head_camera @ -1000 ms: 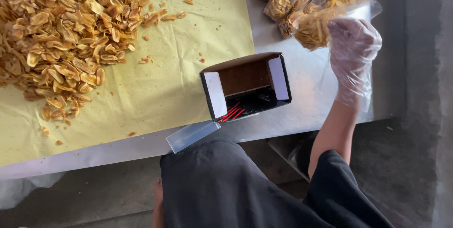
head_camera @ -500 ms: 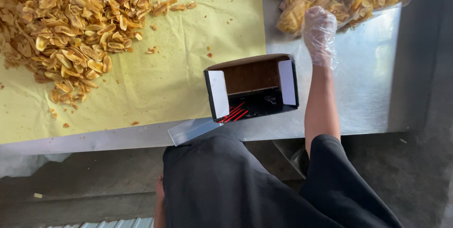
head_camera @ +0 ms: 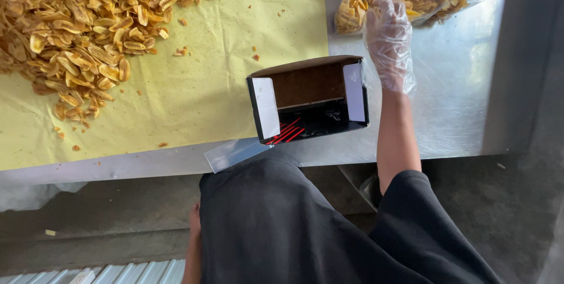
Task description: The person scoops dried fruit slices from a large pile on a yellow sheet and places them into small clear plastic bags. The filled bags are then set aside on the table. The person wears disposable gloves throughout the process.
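The right hand, in a thin clear glove, reaches past the far right corner of the open black box, fingers spread flat and loose, its grip open and holding nothing, the fingertips touching or just short of the nearest clear bag of chips. That bag lies with others in a heap beyond the box on the bare steel worktop. The left hand is not in view, so its grip cannot be told. The box stands at the near edge of the worktop, mouth up, and looks empty. To the left of the box a yellow paper sheet carries a loose pile of chips. As a judgement: the box sits so near the edge that a brush of the forearm could tip it off, and a slippery glove on slick film could let a bag slide.
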